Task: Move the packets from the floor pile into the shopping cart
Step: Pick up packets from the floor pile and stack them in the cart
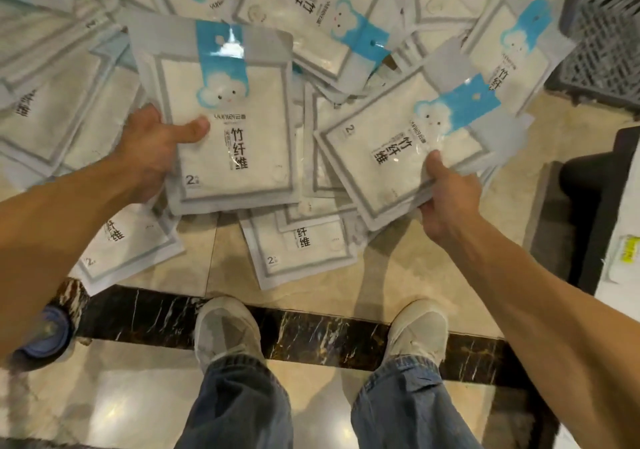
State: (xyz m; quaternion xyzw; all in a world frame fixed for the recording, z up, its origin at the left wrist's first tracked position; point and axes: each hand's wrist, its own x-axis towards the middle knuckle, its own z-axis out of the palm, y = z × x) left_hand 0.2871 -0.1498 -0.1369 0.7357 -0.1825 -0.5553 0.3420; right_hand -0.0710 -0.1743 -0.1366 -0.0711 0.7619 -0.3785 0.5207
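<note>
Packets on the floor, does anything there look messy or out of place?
Yes: the packet pile sprawls over the tiled floor, packets overlapping at every angle, some upside down. No visible tears.

Cart [602,33] cropped; pile [69,78] blurred.

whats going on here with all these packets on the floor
A person stands over a floor pile of packets on the tiles. The left hand grips one packet; the right hand grips a small stack of packets. A grey mesh basket, probably the cart, sits at the upper right. Nothing is visibly in it yet.
</note>
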